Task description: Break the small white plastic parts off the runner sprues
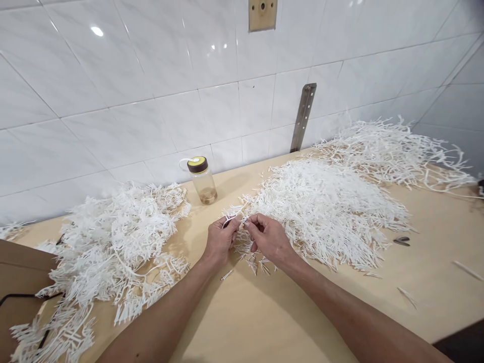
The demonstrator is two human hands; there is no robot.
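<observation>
Pinching a white plastic sprue piece (pixel 237 220) between you, your left hand (pixel 220 241) and right hand (pixel 267 238) have fingertips closed tight on it. It sits just above the wooden table (pixel 264 312), at the near edge of the middle pile of white plastic pieces (pixel 325 212).

**Two bare arms, nothing worn**

The person's left hand (pixel 220 241) and right hand (pixel 269 240) were bare, without gloves, rings or a watch. Both forearms were uncovered as far as the picture edge, and no sleeve showed. The fingernails were short and plain.
</observation>
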